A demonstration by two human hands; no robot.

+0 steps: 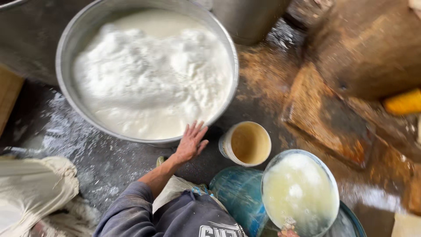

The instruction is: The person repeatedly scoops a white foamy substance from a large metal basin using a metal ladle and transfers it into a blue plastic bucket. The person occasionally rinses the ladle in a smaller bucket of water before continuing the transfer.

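Large steel basin (147, 72) on the wet floor (109, 162), filled with white curd-like mass standing in milky liquid. Left hand (190, 142) rests fingers spread and flat against its near rim, holding nothing (apparently steadying it). Small bowl (300, 193) of pale liquid is tilted over a blue drum (239, 193), gripped at its lower edge by right hand (287, 232), barely visible; tan cup (245, 144) sits between.

Just beyond the right hand (287, 232) and its grip stands 1 tan-lined tub (250, 143) — a blue drum (237, 193) close beside the grip, a pale cloth sack (35, 193) well off left, 1 yellow lump (403, 102) far right.
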